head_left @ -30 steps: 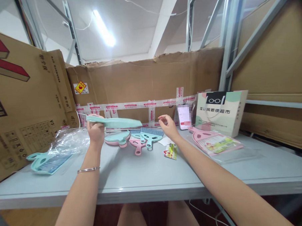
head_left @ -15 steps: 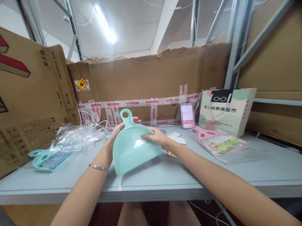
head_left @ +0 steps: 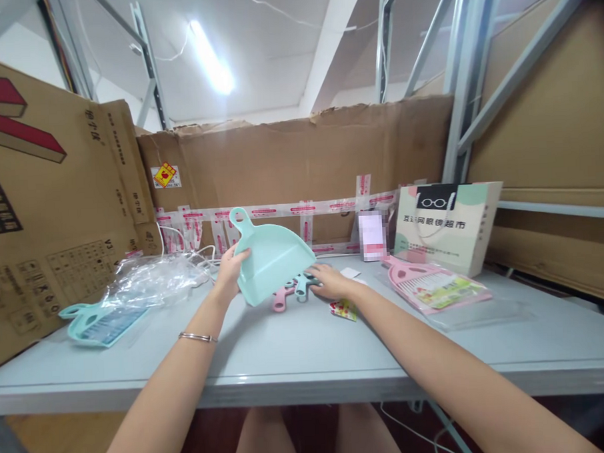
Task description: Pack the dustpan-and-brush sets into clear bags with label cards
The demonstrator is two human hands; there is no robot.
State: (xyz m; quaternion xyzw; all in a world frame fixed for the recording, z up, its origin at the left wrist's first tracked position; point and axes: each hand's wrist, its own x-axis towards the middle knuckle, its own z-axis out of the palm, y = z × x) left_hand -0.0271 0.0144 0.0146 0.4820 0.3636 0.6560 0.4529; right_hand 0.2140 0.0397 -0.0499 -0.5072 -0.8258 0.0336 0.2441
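One hand, the left hand [head_left: 232, 266], still grips the dustpan [head_left: 273, 258]; right hand [head_left: 328, 283] dropped, apparently flat, onto brushes [head_left: 297, 290].

This is a warehouse packing station: metal shelving uprights [head_left: 459, 93] at 1 o'clock, big cardboard cartons [head_left: 40, 198] at 10 o'clock, and bagged goods [head_left: 435, 287] on the grey surface [head_left: 308, 360].

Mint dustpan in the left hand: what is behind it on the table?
Below the mint dustpan, held by the left hand, pink and mint brush handles stick out; the right hand rests there. Their bristle ends are covered.
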